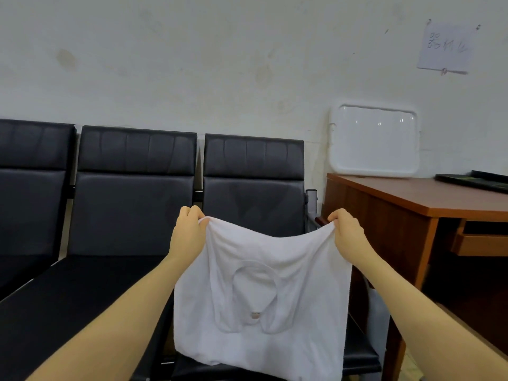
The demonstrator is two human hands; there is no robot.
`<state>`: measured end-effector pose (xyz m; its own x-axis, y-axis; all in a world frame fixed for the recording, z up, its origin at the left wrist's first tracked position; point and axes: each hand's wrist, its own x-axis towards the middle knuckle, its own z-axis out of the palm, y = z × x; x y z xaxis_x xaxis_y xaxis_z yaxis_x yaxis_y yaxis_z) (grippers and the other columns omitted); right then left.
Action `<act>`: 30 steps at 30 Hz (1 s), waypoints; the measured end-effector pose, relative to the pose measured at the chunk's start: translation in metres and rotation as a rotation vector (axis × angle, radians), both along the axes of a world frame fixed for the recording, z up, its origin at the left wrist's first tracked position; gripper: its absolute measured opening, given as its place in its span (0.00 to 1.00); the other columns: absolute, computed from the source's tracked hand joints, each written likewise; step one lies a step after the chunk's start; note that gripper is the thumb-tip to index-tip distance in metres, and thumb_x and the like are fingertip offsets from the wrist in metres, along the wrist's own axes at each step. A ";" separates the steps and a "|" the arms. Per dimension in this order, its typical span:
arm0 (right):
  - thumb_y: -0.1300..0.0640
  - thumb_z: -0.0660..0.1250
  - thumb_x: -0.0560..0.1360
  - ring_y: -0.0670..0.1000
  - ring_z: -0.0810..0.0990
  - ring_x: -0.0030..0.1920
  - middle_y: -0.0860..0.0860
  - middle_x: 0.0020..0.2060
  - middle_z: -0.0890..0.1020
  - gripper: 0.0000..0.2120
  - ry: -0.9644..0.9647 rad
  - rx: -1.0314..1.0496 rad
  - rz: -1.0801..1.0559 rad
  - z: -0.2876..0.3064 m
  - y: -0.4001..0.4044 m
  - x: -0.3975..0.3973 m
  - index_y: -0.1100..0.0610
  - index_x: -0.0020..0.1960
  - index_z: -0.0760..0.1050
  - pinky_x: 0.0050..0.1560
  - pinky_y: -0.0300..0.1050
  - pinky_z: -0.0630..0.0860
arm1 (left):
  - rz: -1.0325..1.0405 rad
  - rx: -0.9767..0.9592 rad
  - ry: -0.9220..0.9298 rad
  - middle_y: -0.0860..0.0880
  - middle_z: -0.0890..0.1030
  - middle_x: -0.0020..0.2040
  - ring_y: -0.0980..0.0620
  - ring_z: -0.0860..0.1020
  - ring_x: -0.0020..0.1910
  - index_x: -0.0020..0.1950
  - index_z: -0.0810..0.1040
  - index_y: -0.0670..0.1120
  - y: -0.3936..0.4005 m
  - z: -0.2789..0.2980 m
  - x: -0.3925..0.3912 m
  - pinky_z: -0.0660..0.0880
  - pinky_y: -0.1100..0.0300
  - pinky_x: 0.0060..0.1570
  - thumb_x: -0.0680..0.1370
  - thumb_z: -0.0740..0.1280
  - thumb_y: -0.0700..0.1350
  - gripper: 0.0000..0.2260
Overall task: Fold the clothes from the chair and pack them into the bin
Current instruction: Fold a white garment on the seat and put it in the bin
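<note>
Head view: a row of black chairs fills the left and centre of the frame against a pale wall, and a brown wooden desk sits at the right edge, with a white tray leaned on the wall above it. No bin shows anywhere in the frame.

In the lower centre hangs the white garment, held up in the air in front of the rightmost chair. It drops straight down from its top edge, so its long axis runs roughly vertical, and a round neckline shows through the cloth near the middle (the piece looks already doubled over, though I can't be sure how). Its bottom hem runs out of the frame's lower edge.

The left hand pinches the upper left corner with fingers curled around the cloth; the right hand does the same at the upper right corner. Both sit level, about equally near the garment, with the top edge sagging between them.

The next fold likely turns on that sideways span: bringing one corner across to the other would halve the width.
</note>
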<state>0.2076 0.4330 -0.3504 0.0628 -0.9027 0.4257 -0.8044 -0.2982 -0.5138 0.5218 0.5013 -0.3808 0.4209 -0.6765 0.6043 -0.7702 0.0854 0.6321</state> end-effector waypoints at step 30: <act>0.53 0.69 0.75 0.57 0.67 0.53 0.52 0.44 0.68 0.07 -0.343 -0.500 0.009 0.078 0.094 -0.035 0.52 0.50 0.83 0.54 0.46 0.57 | 0.009 -0.403 0.110 0.51 0.64 0.51 0.52 0.61 0.51 0.45 0.83 0.50 0.090 0.090 -0.069 0.62 0.61 0.50 0.74 0.71 0.45 0.01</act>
<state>0.1727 0.5270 -0.2725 -0.1468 -0.5879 0.7955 -0.6138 -0.5765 -0.5393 0.4526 0.5909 -0.2906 0.5026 -0.3909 0.7711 -0.7018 0.3364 0.6279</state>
